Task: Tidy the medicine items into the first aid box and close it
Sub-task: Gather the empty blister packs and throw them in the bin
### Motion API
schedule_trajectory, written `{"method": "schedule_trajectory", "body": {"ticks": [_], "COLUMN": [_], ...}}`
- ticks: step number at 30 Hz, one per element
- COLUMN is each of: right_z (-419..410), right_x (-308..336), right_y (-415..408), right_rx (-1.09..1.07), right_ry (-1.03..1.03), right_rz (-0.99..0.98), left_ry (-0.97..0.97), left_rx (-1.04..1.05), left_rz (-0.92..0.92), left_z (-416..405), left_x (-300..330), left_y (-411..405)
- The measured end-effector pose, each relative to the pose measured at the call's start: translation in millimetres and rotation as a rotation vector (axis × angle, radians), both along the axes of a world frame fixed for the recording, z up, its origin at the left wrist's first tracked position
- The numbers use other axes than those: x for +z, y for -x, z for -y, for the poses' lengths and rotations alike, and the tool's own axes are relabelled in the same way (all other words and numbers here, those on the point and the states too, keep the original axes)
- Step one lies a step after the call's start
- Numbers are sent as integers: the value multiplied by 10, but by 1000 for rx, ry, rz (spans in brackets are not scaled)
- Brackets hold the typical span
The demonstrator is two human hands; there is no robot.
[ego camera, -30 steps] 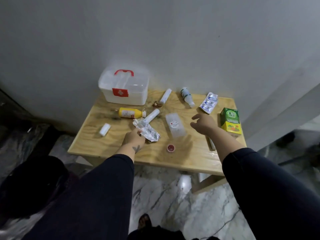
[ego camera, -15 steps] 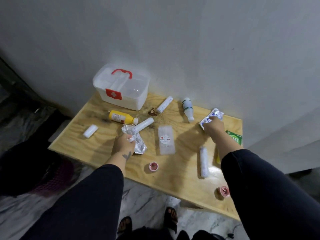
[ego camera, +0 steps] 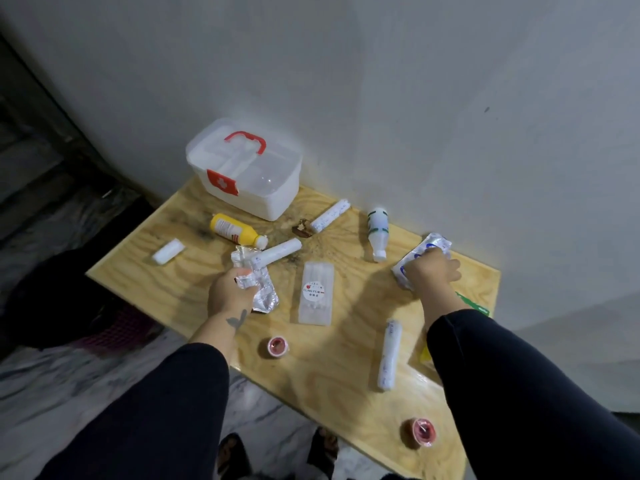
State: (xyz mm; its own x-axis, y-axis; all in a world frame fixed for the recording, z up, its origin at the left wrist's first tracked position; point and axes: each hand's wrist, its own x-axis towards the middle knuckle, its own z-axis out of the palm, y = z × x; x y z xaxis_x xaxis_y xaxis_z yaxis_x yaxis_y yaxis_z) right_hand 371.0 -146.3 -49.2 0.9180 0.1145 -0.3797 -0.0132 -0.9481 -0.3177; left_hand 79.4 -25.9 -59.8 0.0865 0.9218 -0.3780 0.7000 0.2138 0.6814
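The white first aid box [ego camera: 263,192] with a red handle stands closed at the back left of the wooden table [ego camera: 339,351]. My left hand [ego camera: 230,294] grips a crumpled silver blister pack [ego camera: 263,292] at mid table. My right hand [ego camera: 433,270] closes on a blue-and-white blister strip [ego camera: 433,245] at the right rear. Loose items lie around: a yellow bottle [ego camera: 235,230], a white bottle [ego camera: 377,232], three white gauze rolls [ego camera: 330,216] [ego camera: 277,254] [ego camera: 389,355], a clear cling film case [ego camera: 317,292], a small white roll [ego camera: 168,251] and two red tape rolls [ego camera: 277,346] [ego camera: 420,432].
A green box [ego camera: 472,304] peeks out behind my right forearm. A small brown object [ego camera: 301,226] lies by the first aid box. The grey wall rises straight behind the table. Marble floor and my feet show below the near edge; a dark bundle [ego camera: 69,299] sits at the left.
The camera moved closer over the table. My right hand reached right and back onto the blue-and-white blister strip. My left hand closed tighter on the silver blister pack.
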Motion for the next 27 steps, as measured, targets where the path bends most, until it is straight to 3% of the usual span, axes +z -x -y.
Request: {"method": "schedule_trajectory", "body": {"ticks": [8,19,24,27], "right_z": [30,-314,-632,-770], "right_x": [75,955,1144,1181], "right_y": [125,741,1077,1282], "right_rx": [27,406,516,536], "right_ry": [-382,-457,-561,-646], "right_rz": [-38,123,36,-90], "left_ry": [7,101,109,88], "left_rx": [66,61,131,59], "left_rz": [44,90,233,184], "left_z": [27,-49,-93,-131], "left_x": [146,751,1005,1083], "left_y": [-15,22,22,92]}}
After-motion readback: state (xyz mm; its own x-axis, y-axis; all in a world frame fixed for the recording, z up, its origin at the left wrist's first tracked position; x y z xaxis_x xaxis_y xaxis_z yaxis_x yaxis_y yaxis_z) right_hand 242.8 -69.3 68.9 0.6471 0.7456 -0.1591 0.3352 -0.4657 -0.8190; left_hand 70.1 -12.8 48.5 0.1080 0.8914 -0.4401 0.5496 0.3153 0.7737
